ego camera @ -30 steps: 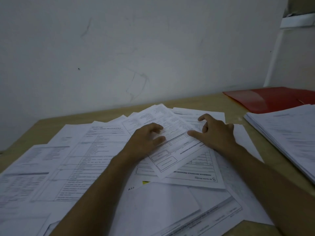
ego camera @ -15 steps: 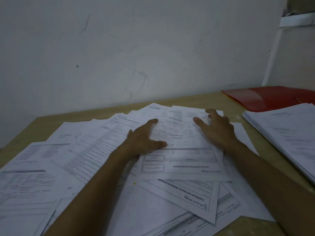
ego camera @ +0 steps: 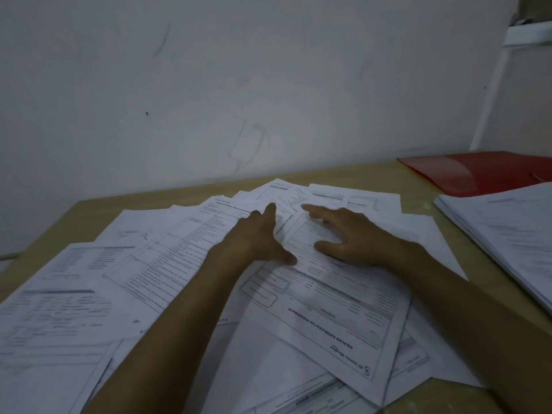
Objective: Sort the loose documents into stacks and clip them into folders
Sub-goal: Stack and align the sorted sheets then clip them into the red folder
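Note:
Loose printed documents (ego camera: 167,264) lie spread in an overlapping heap over the wooden table. My left hand (ego camera: 257,237) rests flat on the heap's middle, fingers stretched toward the wall and thumb out to the right. My right hand (ego camera: 352,234) lies flat beside it with fingers spread, pressing on a printed form (ego camera: 334,306) that lies slanted on top. Neither hand grips a sheet. A neat stack of papers (ego camera: 507,234) sits at the right edge. A red folder (ego camera: 478,171) lies behind that stack near the wall.
The table (ego camera: 373,177) butts against a white wall at the back and a corner at the right. Bare wood shows along the back edge, at the left corner and between the heap and the stack.
Both hands slid farther over the heap and flattened out. The top form turned under them, and the sheets below have shifted.

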